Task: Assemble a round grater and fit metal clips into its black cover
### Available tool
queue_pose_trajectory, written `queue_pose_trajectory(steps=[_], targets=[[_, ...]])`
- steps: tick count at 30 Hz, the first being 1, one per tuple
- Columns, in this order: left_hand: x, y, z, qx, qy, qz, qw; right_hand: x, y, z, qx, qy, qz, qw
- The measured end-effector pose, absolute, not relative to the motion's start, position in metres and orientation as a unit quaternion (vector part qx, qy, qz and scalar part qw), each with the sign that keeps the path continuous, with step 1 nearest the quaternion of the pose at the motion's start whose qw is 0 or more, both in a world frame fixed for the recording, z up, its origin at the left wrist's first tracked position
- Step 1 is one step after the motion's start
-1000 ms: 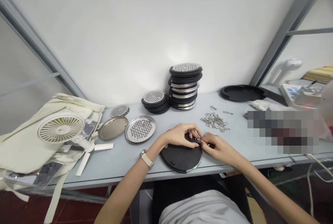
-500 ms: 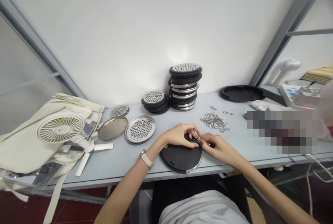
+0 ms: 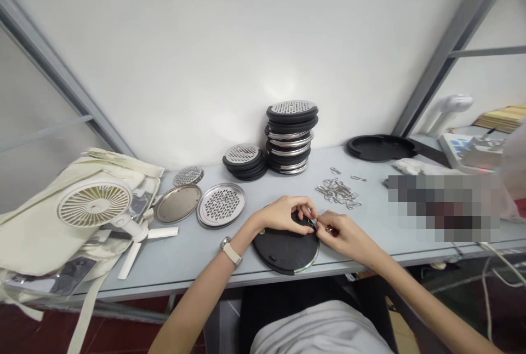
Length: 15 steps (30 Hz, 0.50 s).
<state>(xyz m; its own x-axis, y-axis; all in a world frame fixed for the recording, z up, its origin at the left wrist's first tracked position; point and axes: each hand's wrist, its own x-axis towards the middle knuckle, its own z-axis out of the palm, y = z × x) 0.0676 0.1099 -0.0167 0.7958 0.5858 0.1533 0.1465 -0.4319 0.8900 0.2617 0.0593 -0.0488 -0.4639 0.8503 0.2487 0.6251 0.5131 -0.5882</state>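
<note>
A round black disc (image 3: 285, 250) lies near the table's front edge, with a strip of coloured, shiny rim showing at its lower right. My left hand (image 3: 284, 213) arches over its far part, fingers curled and thumb pressed down on it. At the disc's right edge a small metal wire clip (image 3: 311, 223) shows between my two hands. My right hand (image 3: 344, 236) pinches there with thumb and forefinger; its other fingers are folded in. A small shiny bit shows by the folded fingers, too hidden to name. Beyond lies a pile of metal wire clips (image 3: 339, 192).
Perforated discs with black rims stand in a tall stack (image 3: 291, 124) and a short stack (image 3: 245, 162) by the wall. Loose metal plates (image 3: 221, 205) lie left. A white fan (image 3: 96, 205) rests on cream bags; a black tray (image 3: 382, 147) sits right.
Both hands stay at the disc's right edge, with only a very slight shift of the right fingers. The view has moved a little.
</note>
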Motion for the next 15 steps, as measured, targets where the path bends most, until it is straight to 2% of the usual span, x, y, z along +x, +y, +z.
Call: queue_pose_trajectory(steps=[11, 15], targets=[[0.0670, 0.1107, -0.0161, 0.821, 0.247, 0.215, 0.468, 0.2640, 0.0606, -0.0499, -0.449, -0.822, 0.233, 0.263], [0.0671, 0.1123, -0.0179, 0.824, 0.247, 0.223, 0.458, 0.2610, 0.0596, -0.0516, -0.447, -0.839, 0.184, 0.250]])
